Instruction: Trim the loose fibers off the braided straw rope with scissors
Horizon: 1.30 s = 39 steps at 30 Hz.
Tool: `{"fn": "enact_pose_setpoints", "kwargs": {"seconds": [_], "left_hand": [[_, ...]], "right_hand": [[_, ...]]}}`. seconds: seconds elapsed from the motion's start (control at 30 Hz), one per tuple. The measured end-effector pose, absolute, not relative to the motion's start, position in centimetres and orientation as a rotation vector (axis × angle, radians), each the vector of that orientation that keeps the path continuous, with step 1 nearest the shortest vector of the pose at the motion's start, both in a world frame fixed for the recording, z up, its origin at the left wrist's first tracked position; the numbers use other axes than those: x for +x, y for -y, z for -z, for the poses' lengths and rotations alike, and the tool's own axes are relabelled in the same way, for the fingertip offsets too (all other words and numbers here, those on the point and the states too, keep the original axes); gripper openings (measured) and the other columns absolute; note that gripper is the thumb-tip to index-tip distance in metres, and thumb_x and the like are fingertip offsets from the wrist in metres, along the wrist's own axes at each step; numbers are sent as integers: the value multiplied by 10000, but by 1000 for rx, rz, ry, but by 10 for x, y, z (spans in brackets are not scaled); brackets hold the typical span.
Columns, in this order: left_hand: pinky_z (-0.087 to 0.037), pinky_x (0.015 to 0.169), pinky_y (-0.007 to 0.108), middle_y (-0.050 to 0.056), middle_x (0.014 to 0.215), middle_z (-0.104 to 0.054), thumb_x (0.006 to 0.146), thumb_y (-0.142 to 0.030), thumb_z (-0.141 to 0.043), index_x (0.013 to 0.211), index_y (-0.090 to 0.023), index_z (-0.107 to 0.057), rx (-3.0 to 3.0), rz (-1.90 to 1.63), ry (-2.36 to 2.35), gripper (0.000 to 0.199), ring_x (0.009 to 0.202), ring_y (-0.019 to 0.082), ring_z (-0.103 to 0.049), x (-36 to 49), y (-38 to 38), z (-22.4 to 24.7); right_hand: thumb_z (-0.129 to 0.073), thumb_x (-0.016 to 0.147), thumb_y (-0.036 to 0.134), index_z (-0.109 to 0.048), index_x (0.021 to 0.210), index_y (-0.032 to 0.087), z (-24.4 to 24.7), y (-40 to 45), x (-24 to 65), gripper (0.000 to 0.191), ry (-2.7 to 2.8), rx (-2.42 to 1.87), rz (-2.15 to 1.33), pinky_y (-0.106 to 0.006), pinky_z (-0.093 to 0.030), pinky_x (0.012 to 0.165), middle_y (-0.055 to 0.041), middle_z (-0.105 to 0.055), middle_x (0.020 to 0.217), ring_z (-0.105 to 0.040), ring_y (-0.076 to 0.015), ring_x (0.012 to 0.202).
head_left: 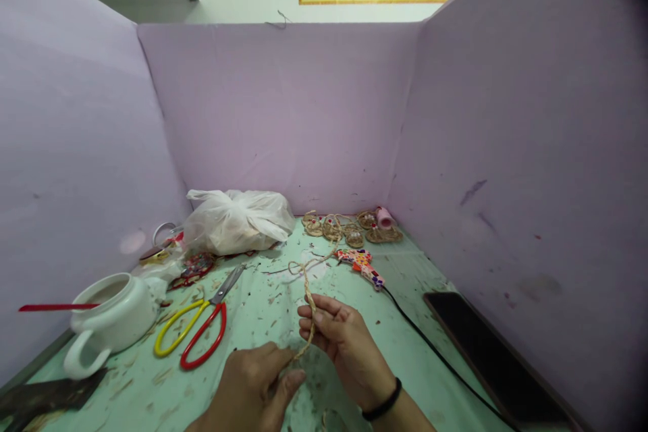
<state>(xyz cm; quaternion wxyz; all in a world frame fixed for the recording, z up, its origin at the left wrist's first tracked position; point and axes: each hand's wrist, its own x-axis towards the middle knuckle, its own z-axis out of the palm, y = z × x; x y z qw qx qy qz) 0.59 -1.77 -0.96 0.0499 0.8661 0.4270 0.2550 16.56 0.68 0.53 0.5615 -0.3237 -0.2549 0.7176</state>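
Observation:
A length of braided straw-coloured twine (306, 283) runs between my two hands and on across the table toward the back. My right hand (349, 347), with a black band on its wrist, pinches the twine between thumb and fingers. Lower and to the left, my left hand (256, 385) is closed on the twine near its thumb and forefinger. Beyond the hands lies a glue gun (362, 264) with a colourful patterned body and a black cord. Several coiled twine pieces with red beads (333, 228) rest against the back wall.
Scissors (217, 295) with yellow and red handles lie to the left. A white teapot (119, 314) holds a red strip. Behind are a tied white plastic bag (248, 216) and a pink spool (385, 218). A dark flat phone-like slab (486, 351) lies right. Purple panels enclose three sides.

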Motion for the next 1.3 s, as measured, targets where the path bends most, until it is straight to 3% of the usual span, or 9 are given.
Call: {"fn": "enact_pose_setpoints", "kwargs": {"seconds": [0.1, 0.2, 0.37, 0.5, 0.7, 0.87, 1.03, 1.2, 1.3], "left_hand": [[-419, 566, 213, 19, 705, -594, 827, -265, -429, 941, -191, -554, 2520, -1067, -1346, 185, 631, 121, -570, 2, 15, 3], [-439, 665, 261, 50, 808, -615, 825, -280, -410, 902, -185, -567, 2411, -1085, -1734, 199, 732, 156, -585, -10, 4, -6], [-440, 682, 395, 151, 928, -600, 780, -263, -378, 1051, -144, -538, 2161, -117, -2387, 337, 854, 296, -583, -39, -22, -19], [-427, 726, 410, 215, 1000, -584, 740, -241, -406, 1082, -98, -520, 2085, 143, -2314, 388, 919, 325, -567, -56, -36, -13], [-441, 699, 362, 157, 887, -626, 736, -188, -359, 988, -141, -573, 2110, 54, -2225, 334, 801, 254, -601, -73, -37, -8], [-426, 726, 432, 218, 1019, -573, 649, -183, -449, 971, -112, -586, 2027, 3, -2333, 357, 946, 338, -536, -82, -36, -10], [-430, 696, 362, 206, 937, -598, 618, -164, -472, 922, -99, -578, 2028, -72, -2292, 328, 886, 311, -564, -83, -41, -8], [-424, 590, 327, 144, 886, -637, 631, -215, -462, 980, -158, -535, 1912, -143, -2283, 361, 777, 289, -597, -93, -46, -13], [-427, 622, 311, 128, 973, -625, 626, -235, -478, 1093, -168, -476, 1880, -216, -2290, 472, 839, 273, -592, -100, -48, -23]], "right_hand": [[-780, 481, 224, -616, 781, 95, -6, -5, 164, 365, 620, -832, -1710, -273, -483, 596, -81, -677, 722, -601, -132, 574], [-773, 473, 227, -617, 767, 96, -6, -4, 162, 357, 630, -896, -1728, -269, -482, 571, -74, -666, 706, -590, -132, 569], [-761, 471, 243, -628, 736, 117, -3, -8, 165, 321, 593, -947, -1636, -224, -461, 512, -22, -617, 707, -549, -102, 565], [-771, 450, 235, -636, 723, 132, -2, -12, 169, 321, 533, -959, -1601, -201, -454, 497, 13, -575, 663, -520, -81, 541], [-798, 442, 210, -656, 727, 142, 1, -10, 167, 326, 539, -980, -1651, -164, -436, 443, 23, -569, 621, -510, -64, 497], [-800, 458, 187, -657, 738, 149, 3, -8, 165, 317, 552, -995, -1676, -155, -451, 440, 20, -586, 661, -532, -68, 522], [-789, 487, 195, -653, 760, 147, 2, -6, 163, 310, 581, -993, -1673, -159, -450, 443, 20, -582, 674, -528, -67, 528], [-785, 484, 197, -653, 764, 147, -2, -4, 164, 313, 574, -975, -1643, -159, -440, 445, 25, -582, 677, -522, -66, 535], [-787, 473, 199, -655, 754, 148, -2, -5, 164, 315, 568, -973, -1624, -161, -434, 444, 28, -584, 659, -516, -64, 524]]}}
